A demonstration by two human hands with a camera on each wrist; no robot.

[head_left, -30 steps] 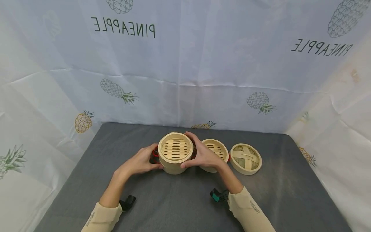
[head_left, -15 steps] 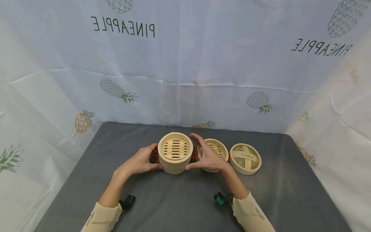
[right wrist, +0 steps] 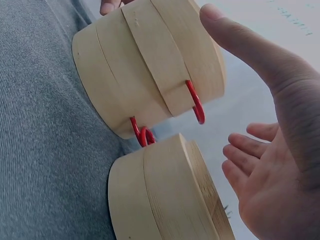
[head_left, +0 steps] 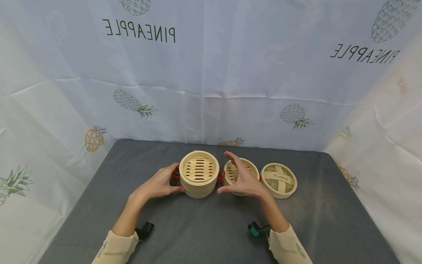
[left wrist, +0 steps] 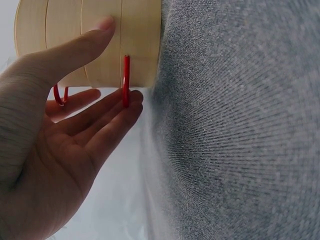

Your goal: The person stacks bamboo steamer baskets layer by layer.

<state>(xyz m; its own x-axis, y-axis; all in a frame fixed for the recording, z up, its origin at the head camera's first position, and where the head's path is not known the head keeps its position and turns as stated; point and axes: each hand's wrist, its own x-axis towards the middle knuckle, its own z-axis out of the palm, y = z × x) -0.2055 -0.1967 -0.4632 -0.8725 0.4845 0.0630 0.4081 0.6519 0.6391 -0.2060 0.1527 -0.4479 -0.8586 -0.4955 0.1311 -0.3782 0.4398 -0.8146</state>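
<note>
Bamboo forms the two-tier steamer stack, upright near the middle of the grey cloth. The left hand rests round its 9 o'clock side, thumb along the wall and fingers reaching behind, though how firmly it grips cannot be told. The right hand is apart from the stack at 3 o'clock, thumb and fingers spread, holding nothing. The likeliest mishap seems a snag: red handles jut from the stack's 3 o'clock side, the lower reaching right up to the single steamer basket, so a sideways pull could drag one against the other. A knock from the right thumb, or uneven pressure from the left, might unseat the upper tier. The single basket, partly hidden by the right hand in the head view, crowds that side; beyond it, also toward 3 o'clock, lies the woven lid. A pineapple-print curtain hangs at 12 o'clock.
</note>
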